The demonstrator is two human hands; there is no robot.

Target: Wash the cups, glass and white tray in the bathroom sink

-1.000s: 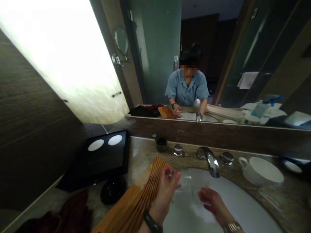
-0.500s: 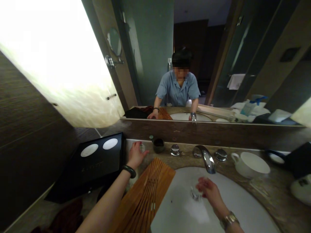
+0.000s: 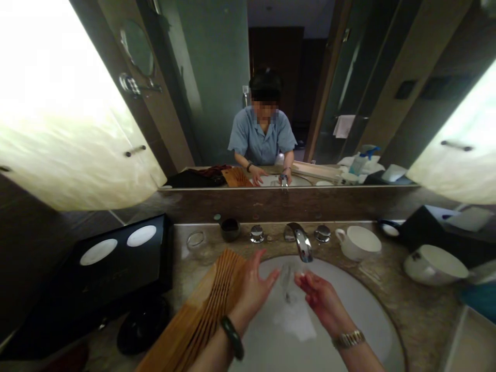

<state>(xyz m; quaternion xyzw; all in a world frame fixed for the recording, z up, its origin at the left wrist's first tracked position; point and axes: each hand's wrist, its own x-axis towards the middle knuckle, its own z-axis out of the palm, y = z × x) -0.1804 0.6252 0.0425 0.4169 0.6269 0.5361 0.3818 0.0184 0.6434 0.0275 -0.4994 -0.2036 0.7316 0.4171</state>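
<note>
My left hand [image 3: 258,284], with a dark bangle at the wrist, is open over the left rim of the white sink [image 3: 267,336]. Its thumb and fingers are spread toward a clear glass piece [image 3: 285,276], whose exact shape is blurred. My right hand [image 3: 320,297], wearing a metal-band watch, pinches that glass piece from the right above the basin. Under the left forearm lies a slatted wooden board [image 3: 209,294], partly over the sink edge. A small clear glass cup [image 3: 196,239] stands on the counter behind the board.
A chrome faucet [image 3: 300,243] reaches over the basin between two knobs. A dark small cup [image 3: 230,230] stands left of them. White cups [image 3: 358,244] are on the right. The black case [image 3: 127,268] with two white discs fills the left side. A mirror backs the counter.
My left hand has left the glass cup on the counter and moved right, over the sink beside my right hand. The view has shifted to the right.
</note>
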